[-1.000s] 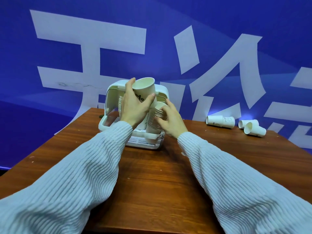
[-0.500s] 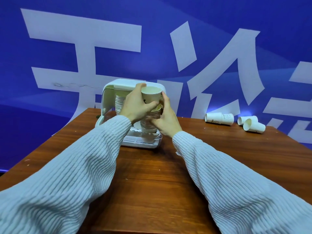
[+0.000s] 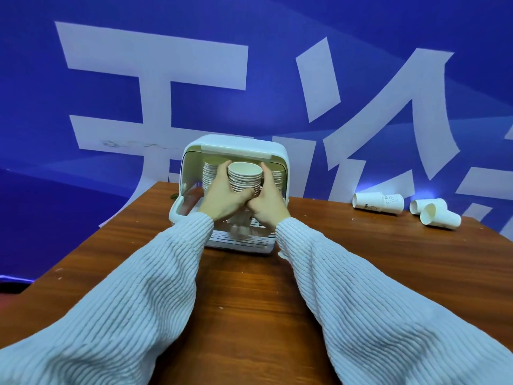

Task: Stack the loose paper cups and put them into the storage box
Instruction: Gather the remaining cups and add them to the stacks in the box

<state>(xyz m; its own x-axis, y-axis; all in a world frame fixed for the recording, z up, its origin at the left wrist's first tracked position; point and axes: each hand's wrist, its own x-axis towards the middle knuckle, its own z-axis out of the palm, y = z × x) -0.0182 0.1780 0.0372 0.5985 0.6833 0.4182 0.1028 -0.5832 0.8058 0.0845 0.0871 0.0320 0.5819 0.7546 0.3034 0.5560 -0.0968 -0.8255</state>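
While both hands cup the stack of cups [image 3: 245, 177] at the mouth of the storage box [image 3: 236, 145], left hand [image 3: 223, 194] and right hand [image 3: 268, 195] curl round its sides. Tilted, it could snag the box's top edge or knock the stacks inside [image 3: 208, 175], I reckon. Loose cups [image 3: 379, 204] lie far right on the table [image 3: 249, 287].

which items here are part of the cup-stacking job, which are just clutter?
Job:
- cup stack, gripped by left hand and right hand
- storage box, open, stacks already inside
- loose cups lying on their sides, far right

Not job:
- table
- blue banner
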